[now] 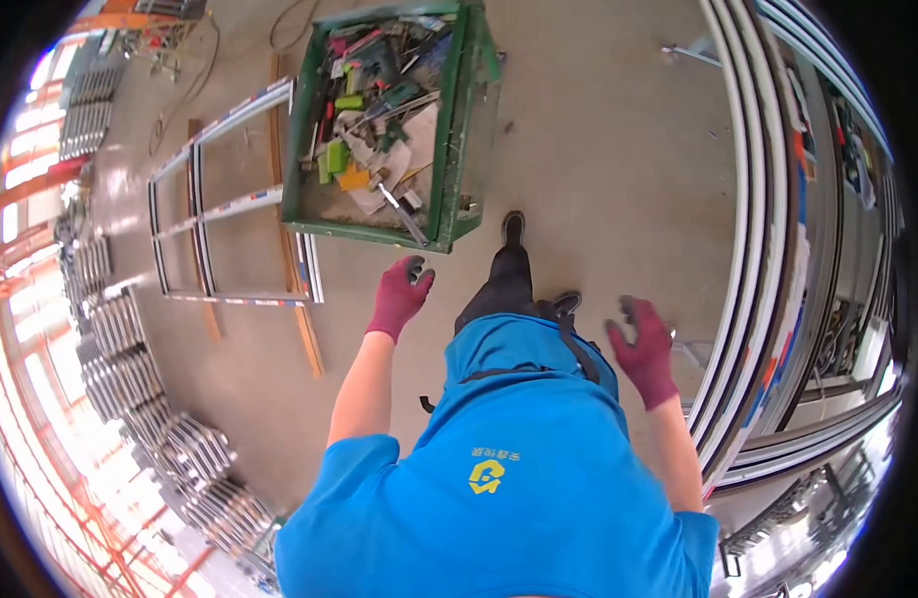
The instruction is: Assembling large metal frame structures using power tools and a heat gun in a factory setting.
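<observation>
My left hand point(403, 292), in a maroon work glove with dark fingertips, hangs empty just short of the near edge of a green metal tool cart point(367, 236). Its fingers are loosely curved and apart. In the cart's tray lie a hammer point(403, 214) near the front corner, yellow-green blocks point(336, 155), an orange piece point(353, 177), power tools point(384, 103) and scraps of card point(420, 138). On the other side, my right hand point(642, 349), gloved alike, is held out with fingers spread and nothing in it. Nearest to it is a stack of long pale metal profiles point(743, 299).
On the left, a rectangular metal frame point(205, 214) rests over wooden battens point(306, 339). Rows of stacked metal parts point(125, 339) line the far left. A rack point(827, 384) with more profiles stands at the right. My shoes point(514, 229) are on the grey floor near the cart.
</observation>
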Tool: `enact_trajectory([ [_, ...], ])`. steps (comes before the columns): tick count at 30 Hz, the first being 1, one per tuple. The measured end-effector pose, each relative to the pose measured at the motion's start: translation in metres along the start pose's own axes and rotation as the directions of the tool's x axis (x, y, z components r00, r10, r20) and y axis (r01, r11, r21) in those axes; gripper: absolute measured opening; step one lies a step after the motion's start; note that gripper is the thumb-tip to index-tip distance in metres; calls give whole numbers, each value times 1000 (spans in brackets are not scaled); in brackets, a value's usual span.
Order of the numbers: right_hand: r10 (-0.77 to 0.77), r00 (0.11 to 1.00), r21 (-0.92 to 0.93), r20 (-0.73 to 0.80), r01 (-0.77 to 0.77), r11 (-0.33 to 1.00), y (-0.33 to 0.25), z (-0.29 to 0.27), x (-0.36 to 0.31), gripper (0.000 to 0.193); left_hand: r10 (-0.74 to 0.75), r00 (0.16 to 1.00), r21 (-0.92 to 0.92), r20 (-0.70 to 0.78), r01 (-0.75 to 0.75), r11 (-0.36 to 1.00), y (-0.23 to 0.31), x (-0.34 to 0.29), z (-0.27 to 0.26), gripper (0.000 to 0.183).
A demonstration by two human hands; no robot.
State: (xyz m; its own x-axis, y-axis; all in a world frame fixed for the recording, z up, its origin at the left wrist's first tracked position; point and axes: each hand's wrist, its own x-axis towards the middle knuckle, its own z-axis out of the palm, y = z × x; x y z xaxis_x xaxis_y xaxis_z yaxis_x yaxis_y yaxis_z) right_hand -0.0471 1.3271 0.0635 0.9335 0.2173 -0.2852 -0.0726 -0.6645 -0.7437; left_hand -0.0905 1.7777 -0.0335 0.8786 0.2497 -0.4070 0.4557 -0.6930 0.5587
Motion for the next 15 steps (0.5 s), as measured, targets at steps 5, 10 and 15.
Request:
enact_trajectory([
  [5,-242,853,-101,463,322,941,-76,126,110,54,-142,975,59,-169,154,986,-55,76,-32,33],
  [10,-204,686,-178,698,443,879,-159,265,220,47,-198,964,146,-177,224,963,-98,143,-52,36],
  [15,95,739,-529,667,379,759,-162,390,285,48,-212,967,555,140,100,826,-79,176,-56,44],
])
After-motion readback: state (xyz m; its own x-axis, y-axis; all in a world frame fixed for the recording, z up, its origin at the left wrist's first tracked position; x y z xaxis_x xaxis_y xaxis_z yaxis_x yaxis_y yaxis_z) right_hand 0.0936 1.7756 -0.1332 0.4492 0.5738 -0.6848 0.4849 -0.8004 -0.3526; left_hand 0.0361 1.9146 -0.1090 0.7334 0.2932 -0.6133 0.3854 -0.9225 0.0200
